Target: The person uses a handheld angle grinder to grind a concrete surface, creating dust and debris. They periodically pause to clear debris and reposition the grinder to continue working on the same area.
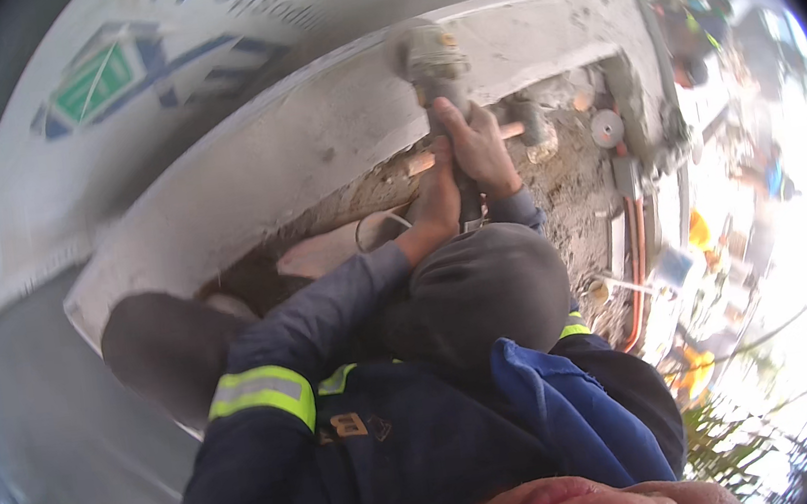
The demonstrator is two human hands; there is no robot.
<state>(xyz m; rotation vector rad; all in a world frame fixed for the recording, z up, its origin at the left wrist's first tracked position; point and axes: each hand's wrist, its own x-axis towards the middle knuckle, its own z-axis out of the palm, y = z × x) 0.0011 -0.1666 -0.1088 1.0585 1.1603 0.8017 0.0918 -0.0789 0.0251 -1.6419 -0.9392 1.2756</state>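
Both hands clasp one grinder (pixel 443 71): left hand (pixel 435 196) wrapped on its near body from the left, right hand (pixel 485 149) closed around it higher up from the right, thumb laid along the top. Grinder points away from the wearer, roughly mid-view, its head over the pale concrete ledge (pixel 347 123); whether it touches the ledge, cannot tell. Head blurred.

Just behind the hands, a hammer (pixel 513 130) lies crosswise, wooden handle showing on both sides of the grip, dark head to the right. Rough dirt (pixel 571 181) around it. Left of the wrists, a pale flat piece (pixel 328 251) with a thin loop of cable (pixel 360 229) by it.

Right of the hammer: round grey disc (pixel 607 129), then a small grey box (pixel 627 176) with orange pipe (pixel 638 258) below it.

Wearer's knees: one dark knee (pixel 490 287) close under the forearms, another (pixel 169 351) out left against the ledge. Navy sleeves, bright reflective band (pixel 261 390) on the left one. Beyond the ledge, a large white printed board (pixel 55 204). Far right, glare, yellow items (pixel 697 372), green fronds (pixel 724 444).
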